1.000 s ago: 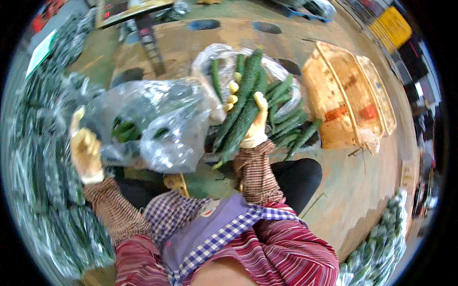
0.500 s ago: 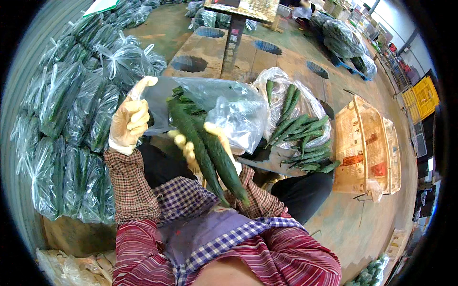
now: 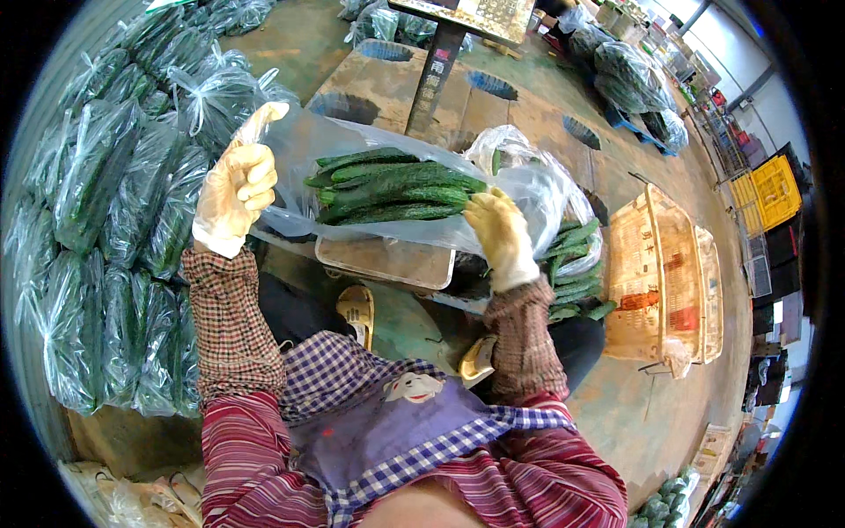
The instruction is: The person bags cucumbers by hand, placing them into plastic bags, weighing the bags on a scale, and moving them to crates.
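Observation:
A clear plastic bag stretches out in front of me, with several long dark green cucumbers lying side by side in it. My left hand, in a pale glove, is closed on the bag's left edge, its index finger raised. At the right end of the bundle my gloved right hand has its fingers curled against the cucumber ends; whether bag film lies between them I cannot tell. Below the bag shows a metal weighing pan. More loose cucumbers lie right of my right hand in an opened bag.
Filled cucumber bags are stacked at the left. A post rises behind the bag from a board with round holes. Orange plastic crates stand at the right, a yellow crate farther off.
The cucumbers my right hand held tilted toward me now lie level with others in the bag. My right hand has moved right, to their ends. My left hand keeps hold of the bag.

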A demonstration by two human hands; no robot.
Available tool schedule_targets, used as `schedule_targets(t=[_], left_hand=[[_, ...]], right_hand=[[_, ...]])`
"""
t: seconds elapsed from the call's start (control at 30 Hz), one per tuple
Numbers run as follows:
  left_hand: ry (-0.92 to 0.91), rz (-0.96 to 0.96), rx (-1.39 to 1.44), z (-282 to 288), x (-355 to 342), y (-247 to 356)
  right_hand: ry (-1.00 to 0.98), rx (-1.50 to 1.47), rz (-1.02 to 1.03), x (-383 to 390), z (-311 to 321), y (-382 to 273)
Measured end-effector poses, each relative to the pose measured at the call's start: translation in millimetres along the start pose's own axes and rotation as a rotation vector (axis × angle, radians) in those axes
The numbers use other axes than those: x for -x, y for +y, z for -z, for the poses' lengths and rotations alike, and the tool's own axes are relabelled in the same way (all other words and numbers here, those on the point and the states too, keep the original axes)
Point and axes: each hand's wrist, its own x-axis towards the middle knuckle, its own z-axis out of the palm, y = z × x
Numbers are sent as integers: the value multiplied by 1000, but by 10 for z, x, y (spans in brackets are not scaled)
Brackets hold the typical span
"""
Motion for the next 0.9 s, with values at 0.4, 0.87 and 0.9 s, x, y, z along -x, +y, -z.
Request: schedule_targets(t=[0.4,0.87,0.9], left_hand=[[312,-33,-315,-126,-158,-304],[130,-203,-275,233,-479,543],[163,-184,-208,182,-555,684]], right_hand=[[150,159,219,344,-32,-564],[-157,95,295,-437,-693,-1019],[-237,440,427,-441,-854,-1161]])
